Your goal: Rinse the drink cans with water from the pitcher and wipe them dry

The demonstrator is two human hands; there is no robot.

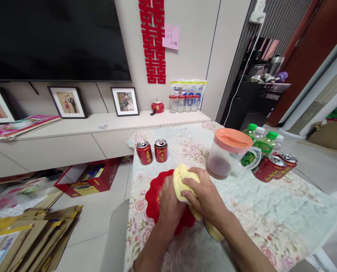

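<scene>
The yellow cloth (182, 179) is over the right side of the red tray (153, 198), bunched in the curled fingers of the right hand (208, 194); the left hand (170, 202) lies over the tray, its grip partly hidden, so I cannot tell how closed it is; hard, uneven pushing could skid the tray on the counter (138, 226); a wide right swing could knock the pitcher (219, 160) right of the tray.

A creased, bunched yellow cloth (182, 176) overlaps a red scalloped dish (153, 194) with gold marking, both near-left of the orange-lidded pitcher (220, 160).
</scene>
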